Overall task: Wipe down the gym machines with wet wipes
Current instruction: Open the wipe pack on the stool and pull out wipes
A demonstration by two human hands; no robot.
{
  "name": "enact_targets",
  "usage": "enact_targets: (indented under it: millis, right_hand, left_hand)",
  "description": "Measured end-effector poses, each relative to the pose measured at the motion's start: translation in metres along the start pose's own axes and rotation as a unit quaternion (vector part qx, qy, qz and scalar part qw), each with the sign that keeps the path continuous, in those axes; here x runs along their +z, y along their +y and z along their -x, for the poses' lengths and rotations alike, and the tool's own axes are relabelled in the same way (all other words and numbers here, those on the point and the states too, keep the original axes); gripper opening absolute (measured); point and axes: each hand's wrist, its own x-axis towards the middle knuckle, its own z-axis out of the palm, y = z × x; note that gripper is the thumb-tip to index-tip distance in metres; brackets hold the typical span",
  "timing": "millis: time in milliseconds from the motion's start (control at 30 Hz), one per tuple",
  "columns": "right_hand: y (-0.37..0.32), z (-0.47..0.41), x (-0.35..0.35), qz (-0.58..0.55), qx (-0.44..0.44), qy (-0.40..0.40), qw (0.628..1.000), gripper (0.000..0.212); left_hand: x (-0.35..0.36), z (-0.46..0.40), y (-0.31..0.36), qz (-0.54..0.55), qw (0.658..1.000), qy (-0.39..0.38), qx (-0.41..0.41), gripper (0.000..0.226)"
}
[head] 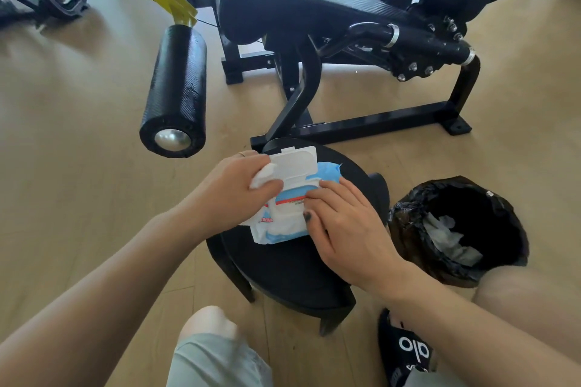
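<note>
On the black stool [283,267], the left hand [239,188] grasps a wet wipe [262,177]; the right hand [342,223] presses flat, released, on the wipes pack [283,217].

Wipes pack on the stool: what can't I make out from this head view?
- Wipes pack opening: covered by left hand and right hand.
- Wipes remaining: hidden inside.
- Label print: too small, partly covered.
- Bin depth: dark liner hides it.
- Gym machine top: cut off by the frame edge.

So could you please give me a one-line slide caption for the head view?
Left hand pulls a wipe from the open pack on a stool while the right hand steadies it.
</note>
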Motion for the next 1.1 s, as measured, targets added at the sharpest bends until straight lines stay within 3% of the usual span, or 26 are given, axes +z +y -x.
enact_targets:
  millis: [67,133,200,267,333,400,500,600,733,833,900,1000,1100]
  right_hand:
    - [-0.003,0.001,0.003,-0.005,0.013,-0.011,1.000,0.049]
    - [-0.006,-0.002,-0.001,-0.022,0.016,-0.012,1.000,0.050]
    - [-0.006,-0.009,-0.012,-0.118,0.071,-0.001,0.991,0.040]
    - [-0.005,-0.019,-0.023,-0.248,0.146,0.060,0.956,0.027]
    - [0.000,-0.026,-0.033,-0.255,0.170,0.158,0.939,0.021]
    - [0.006,-0.030,-0.035,-0.241,0.162,0.190,0.938,0.026]
    - [0.010,-0.024,-0.031,-0.212,0.073,0.118,0.967,0.041]
    - [0.012,-0.009,-0.016,-0.121,-0.040,0.020,0.992,0.049]
    - [0.014,-0.006,-0.007,-0.089,-0.036,0.011,0.995,0.049]
    - [0.011,-0.013,-0.011,-0.160,0.014,-0.006,0.987,0.052]
    - [0.010,-0.027,-0.027,-0.301,0.127,-0.037,0.945,0.053]
    - [0.008,-0.060,-0.060,-0.468,0.260,-0.023,0.844,0.045]
    - [-0.005,-0.091,-0.098,-0.563,0.311,-0.078,0.762,0.046]
  left_hand:
    - [-0.001,0.000,-0.002,0.014,0.998,0.058,-0.024,0.024]
    - [-0.003,0.000,-0.002,0.015,0.996,0.069,-0.047,0.022]
    - [-0.006,0.000,0.002,0.037,0.998,0.032,-0.038,0.018]
    - [-0.008,0.003,0.009,0.074,0.997,-0.019,-0.011,0.016]
    - [-0.010,0.009,0.015,0.061,0.997,-0.049,0.028,0.021]
    - [-0.009,0.013,0.021,0.023,0.994,-0.089,0.057,0.023]
    - [-0.001,0.015,0.025,-0.031,0.986,-0.164,0.025,0.023]
    - [0.006,0.011,0.025,-0.044,0.988,-0.151,-0.006,0.033]
    - [0.010,0.005,0.024,-0.062,0.988,-0.137,-0.025,0.039]
    - [0.009,0.000,0.024,-0.029,0.989,-0.139,-0.053,0.037]
    - [0.004,-0.004,0.026,0.083,0.981,-0.135,-0.108,0.030]
    - [-0.007,-0.012,0.037,0.238,0.950,-0.060,-0.192,0.028]
    - [-0.028,-0.029,0.062,0.382,0.879,-0.019,-0.286,0.045]
